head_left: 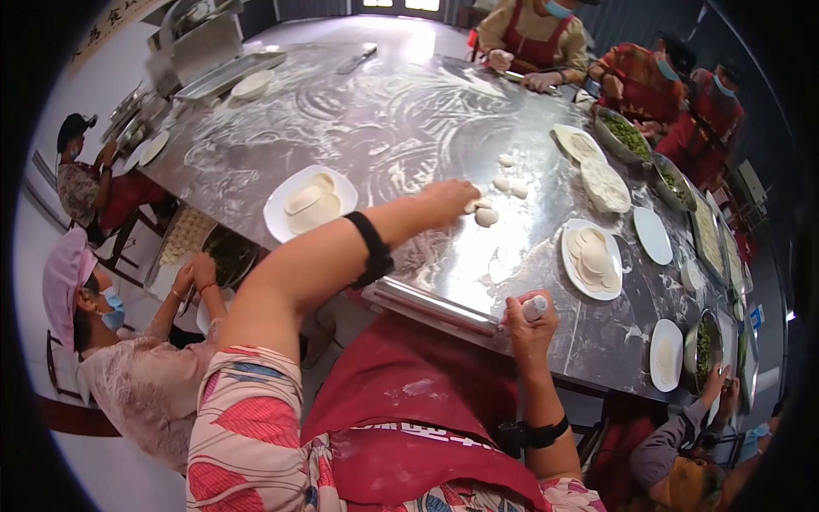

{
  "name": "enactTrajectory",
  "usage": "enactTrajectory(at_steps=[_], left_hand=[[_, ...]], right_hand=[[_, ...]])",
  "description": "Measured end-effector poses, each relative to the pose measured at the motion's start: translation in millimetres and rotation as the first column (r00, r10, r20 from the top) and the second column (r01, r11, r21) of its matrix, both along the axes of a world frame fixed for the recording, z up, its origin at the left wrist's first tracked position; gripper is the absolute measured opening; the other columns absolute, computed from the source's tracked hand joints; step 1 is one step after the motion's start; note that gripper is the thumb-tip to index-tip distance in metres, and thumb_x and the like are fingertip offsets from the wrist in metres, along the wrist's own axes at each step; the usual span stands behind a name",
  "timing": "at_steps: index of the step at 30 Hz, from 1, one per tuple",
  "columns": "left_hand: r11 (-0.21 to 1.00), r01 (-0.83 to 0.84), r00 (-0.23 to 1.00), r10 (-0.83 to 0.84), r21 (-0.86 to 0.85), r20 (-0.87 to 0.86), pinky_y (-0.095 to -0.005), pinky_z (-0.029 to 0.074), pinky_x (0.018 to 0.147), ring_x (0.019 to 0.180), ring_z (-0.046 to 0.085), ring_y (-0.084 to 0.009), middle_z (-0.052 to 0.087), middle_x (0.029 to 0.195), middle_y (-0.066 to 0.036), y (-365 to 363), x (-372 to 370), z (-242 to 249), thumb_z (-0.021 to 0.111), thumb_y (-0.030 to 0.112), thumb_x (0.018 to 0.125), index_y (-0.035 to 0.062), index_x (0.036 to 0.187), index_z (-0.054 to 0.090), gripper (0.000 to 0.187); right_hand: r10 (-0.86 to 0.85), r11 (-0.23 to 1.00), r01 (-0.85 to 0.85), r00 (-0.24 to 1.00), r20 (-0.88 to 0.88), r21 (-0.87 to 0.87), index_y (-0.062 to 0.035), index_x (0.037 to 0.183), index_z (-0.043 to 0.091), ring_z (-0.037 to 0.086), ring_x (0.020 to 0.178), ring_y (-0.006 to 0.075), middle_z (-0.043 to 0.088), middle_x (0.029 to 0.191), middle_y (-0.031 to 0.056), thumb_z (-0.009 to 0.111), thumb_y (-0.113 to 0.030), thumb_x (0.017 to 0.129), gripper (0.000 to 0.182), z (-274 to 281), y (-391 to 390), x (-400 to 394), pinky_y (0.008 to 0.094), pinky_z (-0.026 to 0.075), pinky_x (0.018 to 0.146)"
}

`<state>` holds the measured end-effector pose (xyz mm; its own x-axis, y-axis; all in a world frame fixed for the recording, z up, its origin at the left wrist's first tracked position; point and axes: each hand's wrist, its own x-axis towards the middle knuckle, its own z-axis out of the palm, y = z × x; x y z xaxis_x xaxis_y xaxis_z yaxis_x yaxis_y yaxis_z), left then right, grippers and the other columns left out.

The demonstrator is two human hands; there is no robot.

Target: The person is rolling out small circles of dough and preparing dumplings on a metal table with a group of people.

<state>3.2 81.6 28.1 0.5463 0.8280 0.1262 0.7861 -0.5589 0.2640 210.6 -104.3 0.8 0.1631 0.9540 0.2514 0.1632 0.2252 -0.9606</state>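
Observation:
My left hand (449, 201) reaches out over the floured steel table, its fingers closed down at a small dough piece (471, 206). Several more flattened dough pieces (502, 184) lie just beyond and beside the fingertips. At the table's near edge, my right hand (531, 328) is wrapped around a rolling pin (535, 307), whose pale end sticks up from the grip. A white plate of stacked dough wrappers (591, 258) stands to the right of the hands. On the left, another white plate (277, 209) holds a few wrappers, just past my left forearm.
Bowls of chopped green filling (625, 135) and more plates line the right side. A knife (357, 60) and metal tray (230, 75) lie at the far side. Co-workers sit or stand around the table, one (141, 367) close on my left beside a tray of dumplings (183, 239).

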Motion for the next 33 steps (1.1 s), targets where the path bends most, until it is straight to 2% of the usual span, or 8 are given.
enactTrajectory(at_steps=[7, 14, 18, 21, 22, 25, 28, 33], left_hand=[[0.864, 0.417, 0.853, -0.265, 0.283, -0.45, -0.037, 0.046, 0.066, 0.088, 0.056, -0.0235, 0.058, 0.082, -0.005, 28, 61, -31, 0.057, 0.014, 0.073, 0.0116, 0.079, 0.061, 0.008], [0.734, 0.537, 0.817, -0.33, 0.416, -0.473, -0.0335, 0.041, 0.082, 0.089, 0.052, -0.0213, 0.055, 0.086, -0.005, 8, 51, -4, 0.056, 0.016, 0.073, 0.0101, 0.077, 0.059, 0.008], [0.761, 0.441, 0.897, -0.355, 0.476, -0.264, -0.036, 0.043, 0.08, 0.087, 0.055, -0.026, 0.058, 0.083, -0.007, -4, 41, 2, 0.059, 0.01, 0.074, 0.0075, 0.08, 0.057, 0.007], [0.979, 0.051, 0.968, 0.0, -0.195, 0.252, -0.0371, 0.046, 0.071, 0.079, 0.059, -0.0265, 0.06, 0.077, -0.01, -34, 42, 11, 0.065, 0.012, 0.075, 0.003, 0.082, 0.055, 0.015], [0.942, 0.139, 0.898, 0.01, -0.306, 0.439, -0.0366, 0.047, 0.062, 0.071, 0.062, -0.0247, 0.061, 0.072, -0.011, -35, 38, -4, 0.07, 0.015, 0.074, -0.0001, 0.083, 0.054, 0.024], [0.56, 0.203, 0.847, 0.311, -0.803, 0.431, -0.0345, 0.046, 0.062, 0.071, 0.062, -0.021, 0.06, 0.071, -0.011, -60, 25, -13, 0.069, 0.017, 0.075, -0.0005, 0.086, 0.057, 0.024], [0.67, 0.119, 0.929, 0.185, -0.732, 0.321, -0.0351, 0.047, 0.062, 0.069, 0.063, -0.0229, 0.062, 0.072, -0.012, -71, 16, -26, 0.067, 0.018, 0.076, 0.0008, 0.086, 0.061, 0.021], [0.952, 0.101, 0.986, -0.056, -0.29, 0.158, -0.0363, 0.048, 0.065, 0.071, 0.064, -0.0264, 0.066, 0.077, -0.015, -91, 13, -11, 0.067, 0.022, 0.076, 0.0036, 0.087, 0.066, 0.021]], right_hand=[[-0.011, 0.999, 0.011, 1.0, 0.001, -0.051, -0.0049, 0.078, 0.052, 0.049, 0.055, 0.0057, 0.053, 0.061, -0.0005, 0.067, -0.008, 0.082, 0.016, 6, -3, 0, 0.0233, 0.042, 0.05], [0.002, 0.998, -0.007, 0.997, 0.077, 0.066, -0.0052, 0.078, 0.05, 0.049, 0.054, 0.0068, 0.053, 0.058, 0.001, 0.068, -0.012, 0.082, 0.02, -2, 2, 5, 0.0249, 0.042, 0.05], [0.0, 0.998, -0.004, 0.998, 0.057, 0.066, -0.005, 0.078, 0.05, 0.05, 0.053, 0.0077, 0.053, 0.057, 0.0023, 0.068, -0.013, 0.082, 0.021, -2, -1, 3, 0.0257, 0.042, 0.05], [-0.009, 0.998, 0.004, 0.996, 0.086, 0.059, -0.005, 0.078, 0.05, 0.05, 0.053, 0.0078, 0.053, 0.057, 0.0024, 0.068, -0.014, 0.082, 0.021, 1, -2, 4, 0.026, 0.043, 0.05], [-0.014, 0.999, 0.009, 0.995, 0.098, 0.049, -0.005, 0.079, 0.05, 0.05, 0.053, 0.0078, 0.053, 0.058, 0.0024, 0.068, -0.014, 0.082, 0.021, 1, -3, 3, 0.0261, 0.043, 0.05], [-0.036, 0.999, 0.034, 0.992, 0.118, 0.011, -0.0049, 0.079, 0.05, 0.051, 0.054, 0.0081, 0.053, 0.058, 0.0023, 0.068, -0.014, 0.082, 0.02, 2, -2, 2, 0.0264, 0.043, 0.051], [-0.016, 1.0, 0.018, 0.996, 0.086, -0.019, -0.0047, 0.079, 0.05, 0.051, 0.054, 0.0084, 0.053, 0.058, 0.0025, 0.068, -0.015, 0.082, 0.02, 1, 0, 3, 0.0265, 0.043, 0.051], [-0.008, 1.0, 0.009, 0.998, 0.068, -0.009, -0.0049, 0.08, 0.05, 0.052, 0.056, 0.0088, 0.055, 0.061, 0.0034, 0.068, -0.015, 0.083, 0.021, 3, 0, 3, 0.0268, 0.044, 0.053]])
